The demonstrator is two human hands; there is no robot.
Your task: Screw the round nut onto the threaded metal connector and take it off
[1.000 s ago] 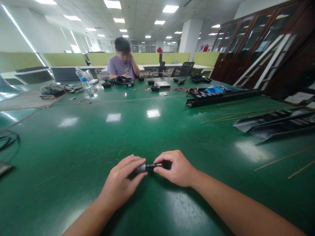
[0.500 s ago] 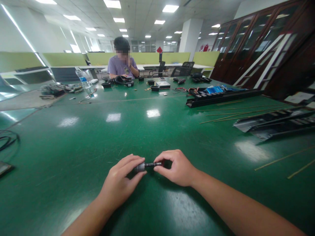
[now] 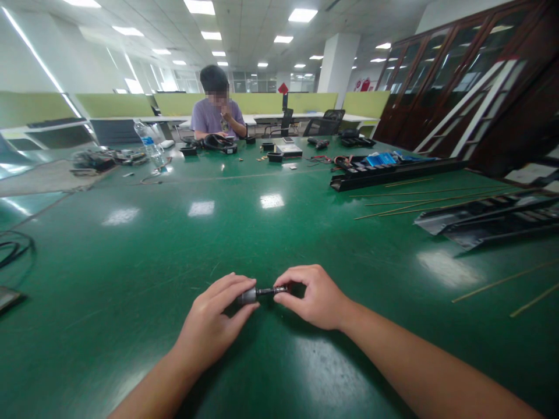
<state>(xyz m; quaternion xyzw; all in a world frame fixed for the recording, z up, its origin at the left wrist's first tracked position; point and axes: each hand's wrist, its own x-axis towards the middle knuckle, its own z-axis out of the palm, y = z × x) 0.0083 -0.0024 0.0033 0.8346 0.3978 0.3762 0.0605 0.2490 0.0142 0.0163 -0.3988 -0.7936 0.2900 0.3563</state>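
1. The left hand has its fingers closed around a grey cylinder, with the thumb on the near side.
2. The right hand pinches the end of a dark shaft between thumb and forefinger.
3. The shaft bridges the gap between both sets of fingers, running from the cylinder's end; whether either part touches the desk is hard to tell.
4. Well right of the fingers lie thin rods and metal channels.
5. Far left of them is a flat object, partly cut off.
6. Far beyond the fingers stands a bottle, near a seated person.
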